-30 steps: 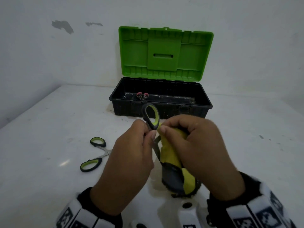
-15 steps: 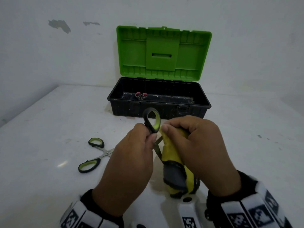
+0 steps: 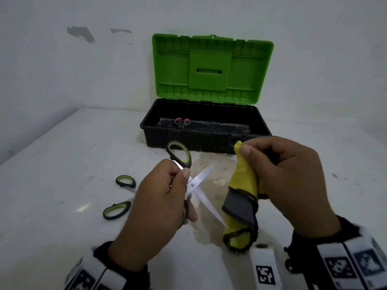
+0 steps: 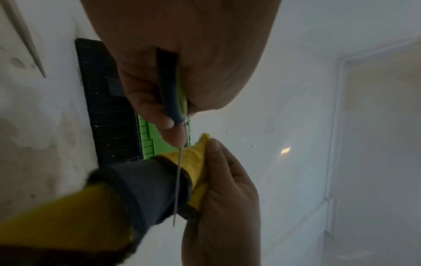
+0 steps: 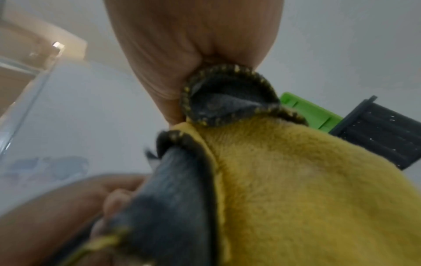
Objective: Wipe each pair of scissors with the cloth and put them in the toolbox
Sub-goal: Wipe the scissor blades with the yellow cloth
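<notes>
Head view, centre frame: my left hand (image 3: 159,197) grips the green-handled scissors (image 3: 193,185), blades splayed; my right hand (image 3: 284,176) pinches the cloth (image 3: 244,197) just right of them, apart. Risk: an exposed tip nicks fingers or snags cloth. Toolbox (image 3: 206,141), upper centre, open.

White surface (image 3: 62,155) stood scuffed and stained — brownish smear near middle, small dark specks toward right side, faint glint of light at left. White wall (image 3: 62,65) rose behind, meeting surface in corner at left; two grey patches of chipped paint (image 3: 80,33) showed high on it. Left wrist view caught pale door frame (image 4: 335,126) — small bright reflection beside it.
</notes>
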A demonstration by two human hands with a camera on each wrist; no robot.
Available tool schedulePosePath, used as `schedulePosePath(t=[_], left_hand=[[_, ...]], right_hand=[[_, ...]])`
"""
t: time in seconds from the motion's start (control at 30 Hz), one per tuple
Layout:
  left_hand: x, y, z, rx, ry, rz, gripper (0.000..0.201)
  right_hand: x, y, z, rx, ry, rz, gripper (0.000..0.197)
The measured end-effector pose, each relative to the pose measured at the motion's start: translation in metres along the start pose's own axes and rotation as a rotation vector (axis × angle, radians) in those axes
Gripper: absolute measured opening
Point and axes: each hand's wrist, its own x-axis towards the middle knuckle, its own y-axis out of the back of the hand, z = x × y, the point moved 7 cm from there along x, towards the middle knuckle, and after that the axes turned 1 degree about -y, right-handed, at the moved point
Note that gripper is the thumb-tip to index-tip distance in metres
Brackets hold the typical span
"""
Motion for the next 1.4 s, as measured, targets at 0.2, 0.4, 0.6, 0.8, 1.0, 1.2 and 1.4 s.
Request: schedulePosePath(t=[0.2,0.4,0.6,0.8,1.0,1.2,1.4], left_hand=[[-0.002,-0.008,0.003,-0.091,0.065,-0.041,0.031],[-0.006,-0.005,0.004,-0.139,0.095,-0.075,0.032],[-0.007,-0.009,-0.001,-0.059,0.146,-0.190,0.030],[-0.008,-0.029,-0.002,-0.072,0.198,-0.270,0.029],[-0.002,-0.032,-0.006,-0.063,0.184,-0.229,0.029],[0.002,-0.019,-0.003,-0.102,0.135,-0.104,0.029],[0.000,-0.022,0.007,-0.010,0.013,-0.118,0.027]], right_hand=[[-0.019,-0.035,-0.027,-0.175,0.308,-0.174,0.010],[0.002,-0.005,0.003,-0.171,0.154,-0.009,0.007],[0.023,0.030,0.055,-0.171,-0.126,0.061,0.005],[0.037,0.025,0.044,0.005,-0.142,0.122,0.008],[0.016,-0.006,-0.009,0.276,-0.037,-0.113,0.009],[-0.013,-0.015,-0.011,0.315,0.036,-0.398,0.030],[-0.022,-0.012,-0.009,0.024,0.138,-0.458,0.036]])
